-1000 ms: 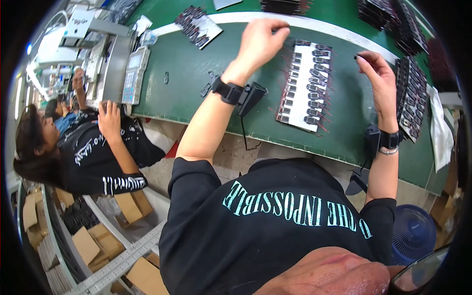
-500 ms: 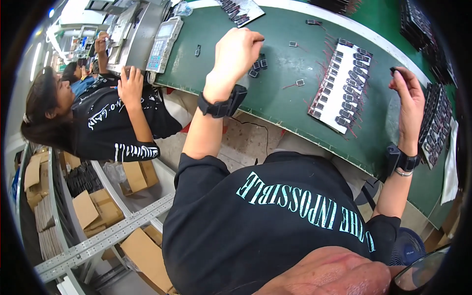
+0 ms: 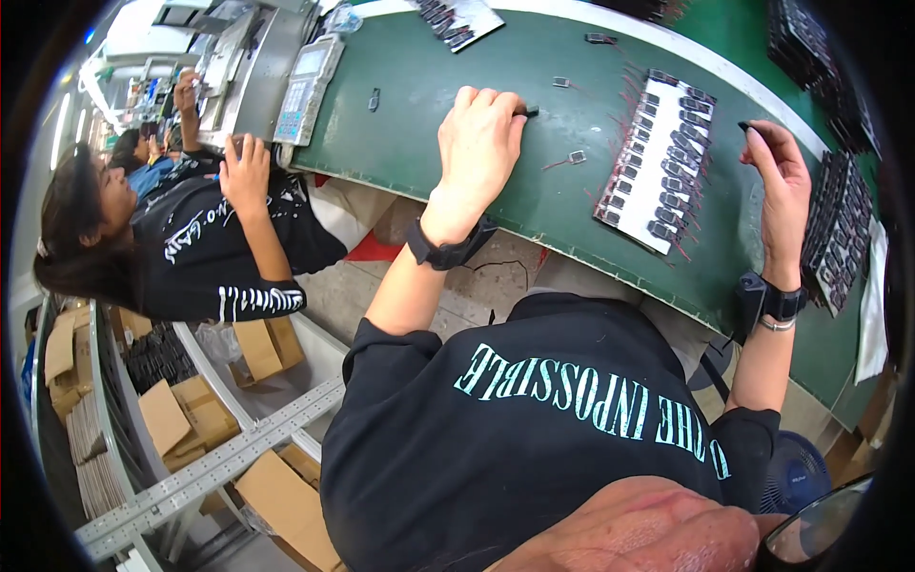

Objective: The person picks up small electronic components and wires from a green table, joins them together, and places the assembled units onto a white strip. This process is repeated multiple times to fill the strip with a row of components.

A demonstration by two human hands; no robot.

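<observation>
My left hand [image 3: 479,143] is over the green worktable with its fingers curled down. A small black piece [image 3: 531,111] shows at its fingertips; whether it is held or worn on the thumb is unclear. My right hand [image 3: 783,176] is raised right of a white board [image 3: 658,157] lined with small dark wired modules. Its thumb and fingers come together at a black tip [image 3: 744,126], too small to name. Between my left hand and the board lie a loose wired module [image 3: 576,156] and another module [image 3: 561,83].
Stacked boards of modules [image 3: 839,234] stand at the right edge. Another loaded board [image 3: 457,19] lies at the far side. A grey keypad device [image 3: 310,91] is at left, near a co-worker's hand [image 3: 245,176]. Cardboard boxes [image 3: 195,415] fill the rack at lower left.
My left hand has come nearer and lower, and now covers the cluster of black modules seen before. My right hand stays near the board, its fingers slightly shifted. The view has moved a little.
</observation>
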